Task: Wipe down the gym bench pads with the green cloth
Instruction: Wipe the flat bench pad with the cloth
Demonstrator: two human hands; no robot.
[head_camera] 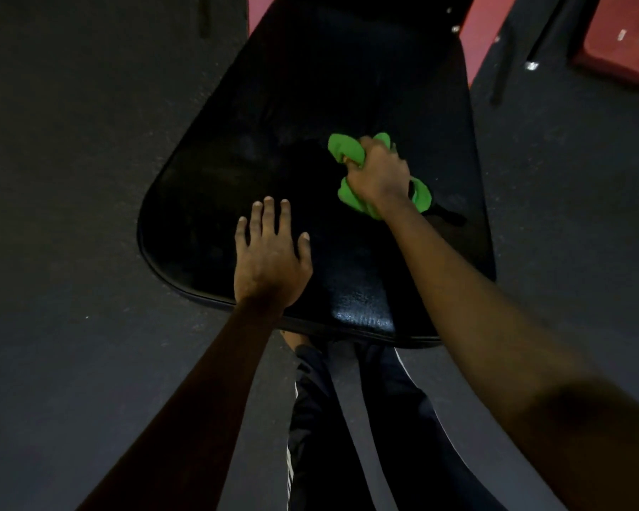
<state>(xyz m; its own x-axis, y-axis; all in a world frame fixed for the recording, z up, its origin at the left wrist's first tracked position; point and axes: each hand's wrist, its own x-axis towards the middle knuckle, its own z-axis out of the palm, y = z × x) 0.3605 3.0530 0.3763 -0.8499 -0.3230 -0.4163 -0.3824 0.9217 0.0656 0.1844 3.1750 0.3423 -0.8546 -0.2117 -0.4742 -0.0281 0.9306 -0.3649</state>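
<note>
- One stretch of dark speckled floor fills the whole 9 o'clock side of the view. It runs unbroken up to the pad's left edge.
- One left hand lies palm down on the pad, with four fingers and the thumb straight and spread. It grips nothing. Its wrist crosses the pad's near edge at about 7 o'clock from the pad's middle.
- One black bench pad is in view, wide at the near end and narrowing toward 12 o'clock. Its left corner is rounded, and a piped near edge runs along 6 o'clock with one glossy patch of light on it. Bare pad surface spreads from the left hand up to 12 o'clock.
- Two trouser legs with white side stripes stand just below the near edge, at 6 o'clock.
- One green cloth is bunched on the pad's right half. One lobe shows at 11 o'clock of the fist and another at 5 o'clock, under the wrist.
- One right hand is curled into a fist around the cloth and holds it against the pad. Its forearm crosses the pad's right edge.
- A short dark strip pokes out at 4 o'clock of the cloth; I cannot tell what it is.
- Three red patches show along the top. One is a sliver at 11 o'clock, one is a strip beside the pad's right edge, and one is a block at 2 o'clock.
- Two dark bars slant between the strip and the block. Below them, floor lies open along the pad's right edge at 3 o'clock.
</note>
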